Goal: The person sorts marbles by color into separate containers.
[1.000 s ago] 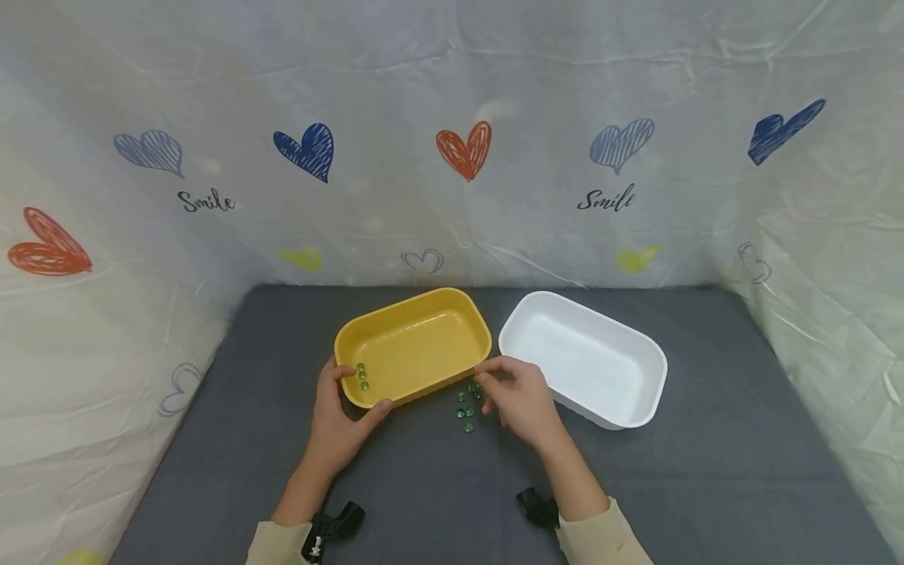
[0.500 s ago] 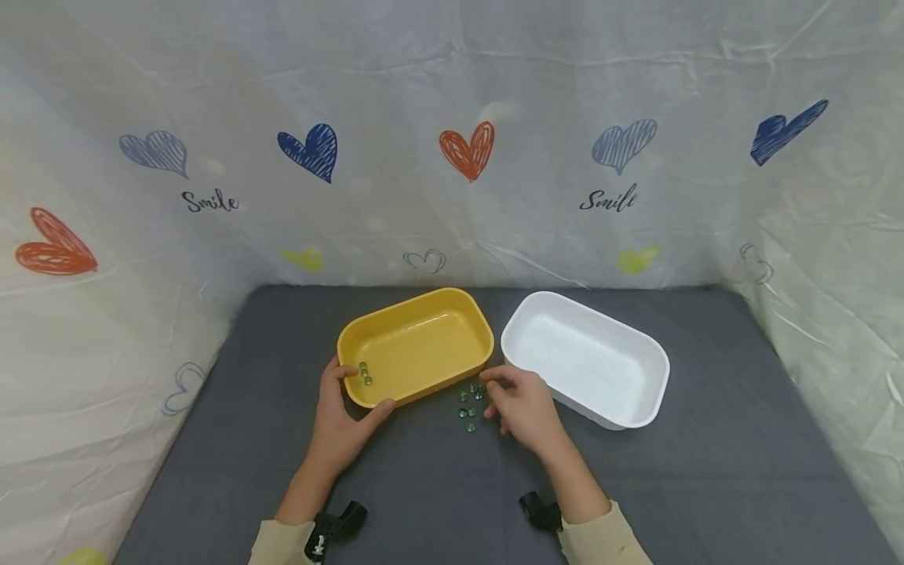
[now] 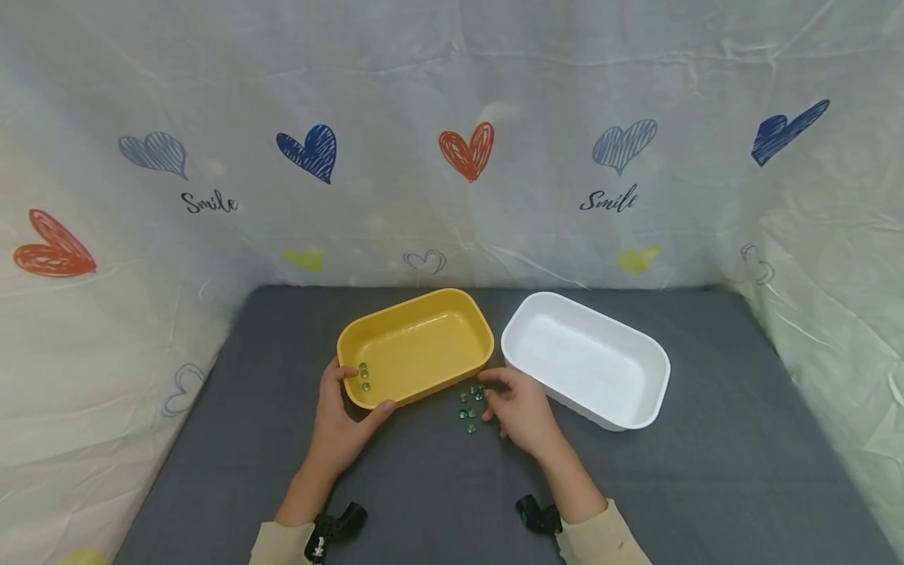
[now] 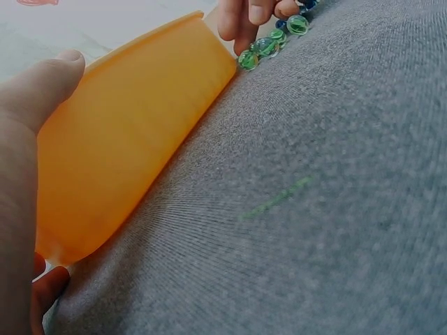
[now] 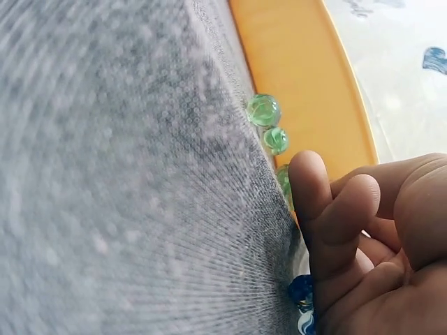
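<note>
L hand (image 3: 337, 425) grips yellow tray (image 3: 424, 349), prob. to steady it; R hand (image 3: 524, 410), fingers bent, reaches nr. marbles (image 3: 471, 413), can't tell if pinching any.

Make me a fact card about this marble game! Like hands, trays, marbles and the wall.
Left hand: holding the yellow tray
Right hand: beside the loose marbles; can't tell if it holds one
Yellow tray: three marbles showing, near its left end
White tray: right of the yellow one
Loose marbles: on gray cloth; green and blue
Wall: pale backdrop with hearts and "Smile"
</note>
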Demonstrator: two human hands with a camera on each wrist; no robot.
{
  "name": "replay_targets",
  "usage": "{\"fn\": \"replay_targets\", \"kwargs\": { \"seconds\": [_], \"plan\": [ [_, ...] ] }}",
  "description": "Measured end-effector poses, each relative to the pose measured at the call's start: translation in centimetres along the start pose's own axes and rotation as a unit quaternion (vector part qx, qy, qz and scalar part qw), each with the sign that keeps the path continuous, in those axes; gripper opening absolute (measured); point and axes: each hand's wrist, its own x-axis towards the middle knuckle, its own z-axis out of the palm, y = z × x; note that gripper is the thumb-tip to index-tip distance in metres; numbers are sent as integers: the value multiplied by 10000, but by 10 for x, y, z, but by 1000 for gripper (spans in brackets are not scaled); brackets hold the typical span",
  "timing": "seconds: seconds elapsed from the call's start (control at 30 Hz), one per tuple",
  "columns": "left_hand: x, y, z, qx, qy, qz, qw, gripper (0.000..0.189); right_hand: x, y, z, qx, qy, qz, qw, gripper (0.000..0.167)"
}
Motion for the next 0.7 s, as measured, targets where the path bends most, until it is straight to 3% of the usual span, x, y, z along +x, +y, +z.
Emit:
{"fn": "replay_targets", "kwargs": {
  "seconds": [0.7],
  "plan": [
    [0, 0, 0, -231, -55, 56, 9997, 74, 3, 4, 0, -143, -245, -21, 9996, 33]
  ]
}}
